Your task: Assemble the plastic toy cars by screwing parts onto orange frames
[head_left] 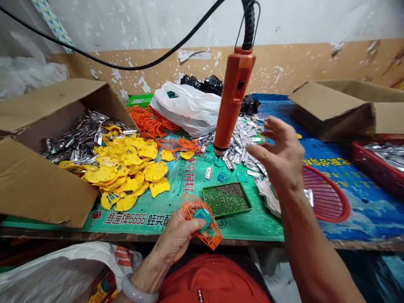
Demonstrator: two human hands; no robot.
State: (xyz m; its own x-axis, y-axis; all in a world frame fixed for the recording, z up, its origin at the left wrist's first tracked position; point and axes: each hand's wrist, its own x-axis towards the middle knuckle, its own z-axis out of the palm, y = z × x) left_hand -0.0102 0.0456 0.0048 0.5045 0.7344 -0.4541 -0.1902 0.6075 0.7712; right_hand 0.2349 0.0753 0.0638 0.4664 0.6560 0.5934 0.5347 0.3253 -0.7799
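Observation:
Near the table's front edge, my left hand (181, 229) grips an orange plastic frame (213, 240) with a teal plastic piece (204, 217) lying on it under the thumb. My right hand (277, 149) is raised on the right, fingers apart and curved, holding nothing. Just left of it hangs an orange electric screwdriver (232, 99), tip downward, apart from my fingers. Behind the held frame sits a shallow green tray (210, 206) with many tiny metal screws (233, 190). Loose silver metal pieces (240, 136) and a few teal pieces (223, 176) lie below the screwdriver.
Yellow plastic parts (126, 164) are heaped beside a tipped cardboard box (47, 181) on the left. Orange frames (148, 122) and a white bag (189, 107) lie behind. On the right are a red basket (328, 193), a red bin (362, 162) and another cardboard box (334, 105).

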